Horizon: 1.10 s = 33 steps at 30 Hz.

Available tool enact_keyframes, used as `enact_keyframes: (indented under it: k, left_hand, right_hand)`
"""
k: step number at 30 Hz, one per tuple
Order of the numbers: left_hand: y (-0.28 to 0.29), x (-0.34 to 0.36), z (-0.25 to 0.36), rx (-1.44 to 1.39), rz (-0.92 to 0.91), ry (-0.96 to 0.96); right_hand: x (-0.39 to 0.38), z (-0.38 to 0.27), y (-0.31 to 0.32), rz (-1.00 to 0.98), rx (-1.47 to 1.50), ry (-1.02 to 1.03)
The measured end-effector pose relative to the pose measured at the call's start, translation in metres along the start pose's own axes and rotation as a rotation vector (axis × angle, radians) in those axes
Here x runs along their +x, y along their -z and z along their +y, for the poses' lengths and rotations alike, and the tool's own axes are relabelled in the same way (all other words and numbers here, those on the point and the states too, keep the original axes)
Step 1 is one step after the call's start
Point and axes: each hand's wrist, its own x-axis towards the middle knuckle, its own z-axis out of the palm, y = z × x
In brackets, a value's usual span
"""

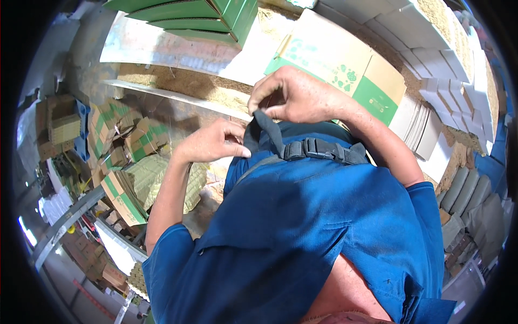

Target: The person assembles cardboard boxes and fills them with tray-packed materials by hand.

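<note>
Around my waist runs a black webbing belt [345,155], its plastic side-release buckle [315,147] fastened at the front. The belt's loose strap [268,129] loops up from beside the buckle. Between thumb and fingertips, my right hand [295,96] pinches the upper part of this strap. My left hand [213,141] is at the left side of my waist, fingers curled and thumb pressed against the dark strap; its fingertips are partly hidden. Below the belt lies my blue shirt [302,194].
Beyond my hands is a work surface with a flat printed cardboard carton [329,65] and green boxes [232,21]. Stacked white boxes [431,59] rise at the right. Leaning grey cardboard sheets [418,129] stand nearer. Folded cartons [124,197] and egg-tray-like stacks [156,183] sit at left.
</note>
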Motion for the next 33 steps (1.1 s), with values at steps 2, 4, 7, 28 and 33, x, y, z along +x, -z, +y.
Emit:
enact_keyframes:
  k: [2, 4, 7, 28, 33]
  left_hand:
    - [0.001, -0.007, 0.017, 0.038, -0.009, -0.026]
    - [0.001, -0.014, 0.029, -0.046, 0.006, -0.192]
    - [-0.006, -0.020, 0.048, 0.063, 0.033, -0.019]
    - [-0.041, -0.007, 0.035, -1.131, -0.111, 0.199]
    - [-0.043, -0.012, 0.035, -0.839, -0.105, 0.183]
  right_hand:
    - [-0.001, 0.005, -0.008, -0.077, 0.123, 0.087]
    - [-0.001, 0.000, -0.014, -0.135, 0.064, 0.161]
    - [-0.002, -0.003, -0.023, -0.251, 0.009, 0.171]
    - [-0.048, 0.025, 0.014, -0.439, 0.086, 0.104]
    - [-0.102, 0.068, 0.041, -0.060, 0.352, -0.044]
